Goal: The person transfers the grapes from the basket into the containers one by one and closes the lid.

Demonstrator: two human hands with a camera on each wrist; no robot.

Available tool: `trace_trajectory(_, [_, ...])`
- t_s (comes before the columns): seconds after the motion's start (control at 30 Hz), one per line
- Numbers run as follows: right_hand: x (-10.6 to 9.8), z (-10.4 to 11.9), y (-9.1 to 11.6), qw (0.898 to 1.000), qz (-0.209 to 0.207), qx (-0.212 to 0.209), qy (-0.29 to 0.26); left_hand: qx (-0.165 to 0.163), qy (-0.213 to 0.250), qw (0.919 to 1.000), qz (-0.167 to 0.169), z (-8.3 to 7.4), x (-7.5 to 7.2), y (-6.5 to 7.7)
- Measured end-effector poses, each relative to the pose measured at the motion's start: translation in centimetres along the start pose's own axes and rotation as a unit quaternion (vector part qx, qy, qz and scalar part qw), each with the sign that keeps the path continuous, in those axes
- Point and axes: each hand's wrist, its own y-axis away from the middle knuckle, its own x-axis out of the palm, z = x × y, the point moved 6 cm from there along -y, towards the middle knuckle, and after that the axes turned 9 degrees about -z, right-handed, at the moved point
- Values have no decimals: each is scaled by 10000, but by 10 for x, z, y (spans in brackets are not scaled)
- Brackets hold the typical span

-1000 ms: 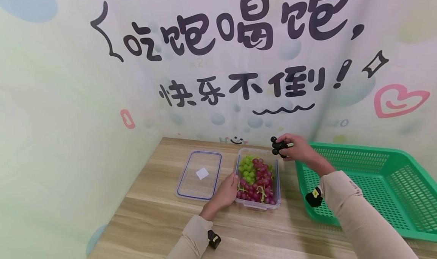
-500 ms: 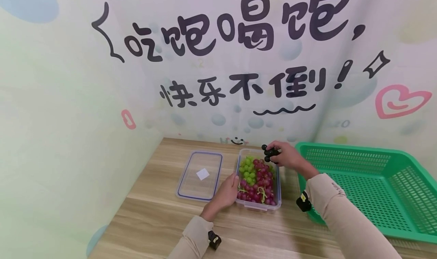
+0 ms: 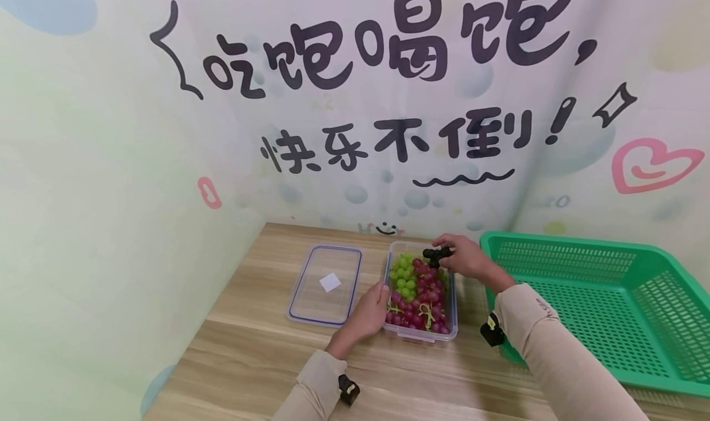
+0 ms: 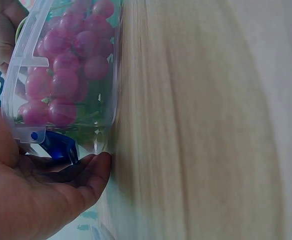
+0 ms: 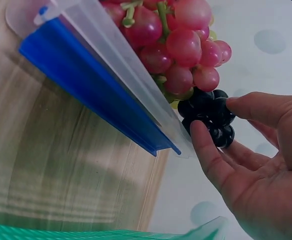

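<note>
A clear plastic food container holds bunches of green grapes and red grapes. Its long left side is gripped by my left hand, thumb at the rim; the left wrist view shows the fingers curled under a blue side latch. Over the container's back right corner, my right hand pinches a small bunch of black grapes between thumb and fingers. In the right wrist view, the bunch is close beside the red grapes, just past the rim. Part of it is hidden by the fingers.
A clear lid with a blue seal lies left of the container, a white paper square on it. To the right stands a large green plastic basket. The wooden table meets a printed cloth backdrop behind.
My right hand has moved left and down with the black grapes, from beside the basket to over the container's back right corner. My left hand has stayed at the container's side.
</note>
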Motion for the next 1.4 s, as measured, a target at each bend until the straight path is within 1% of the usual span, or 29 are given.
trace_trajectory(0.23, [-2, -3, 0, 9999, 60, 125, -28, -52, 32, 10000, 60, 1, 1, -1])
trace_trajectory(0.37, [-9, -3, 0, 9998, -105, 89, -160, -76, 55, 9999, 78, 2, 2, -1])
trace_trajectory(0.5, [-17, -4, 0, 9989, -399, 235, 121, -104, 27, 9999, 85, 2, 0, -1])
trace_trajectory(0.6, [-18, -5, 0, 9975, -464, 336, 414, -137, 11, 9998, 113, 1, 0, 0])
trace_trajectory(0.77, [-14, -2, 1, 9960, -313, 266, 793, -124, -25, 9999, 111, 1, 0, -1])
trace_trajectory(0.93, [-13, -1, 2, 9945, -257, 222, 992, -89, 4, 9999, 72, 1, 0, -1])
trace_trajectory(1.07, [-12, -2, 3, 9930, -265, 83, 1152, -82, 23, 9999, 69, 1, 1, -1])
trace_trajectory(1.3, [-12, 0, 5, 9890, -107, -72, 1473, -19, -18, 10000, 74, 1, 1, -1])
trace_trajectory(1.4, [-11, 3, 7, 9868, -76, -250, 1597, -32, -21, 10000, 75, 1, 1, -1])
